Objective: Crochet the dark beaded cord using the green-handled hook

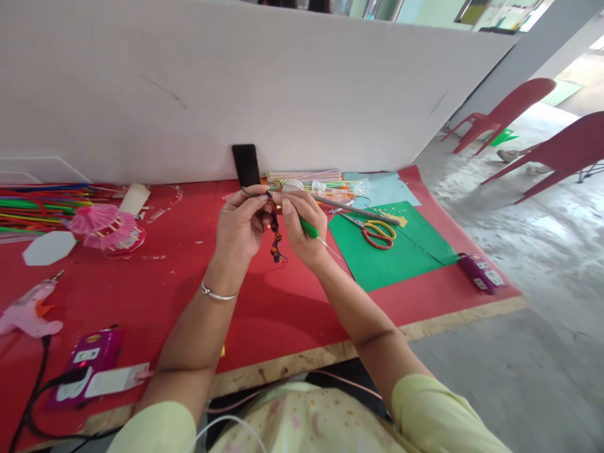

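Right now both of your hands are raised together above the red table cover (264,314), fingertips meeting. Your left hand (241,226) is pinched shut on the top of a dark twisted cord (276,242), which hangs down between your palms, its lower end hanging just above the red cover. Your right hand (302,228) grips a green-handled needle tool (309,228), whose thin metal tip pokes out past your wrist toward the green paper sheet (401,248). The thumb and forefinger of that hand also close in on the top of the cord; whether they actually pinch it is hard to tell at this size.

Yellow-and-red scissors (380,233) lie on the green sheet, just to the right of your right hand. Behind your hands a black phone (246,165) leans upright against the white board (236,88), with a bundle of coloured straws (311,179) beside it. At the far left sit pink paper umbrellas (106,226), and nearer you a glue gun (28,311) and a purple power strip (89,365).
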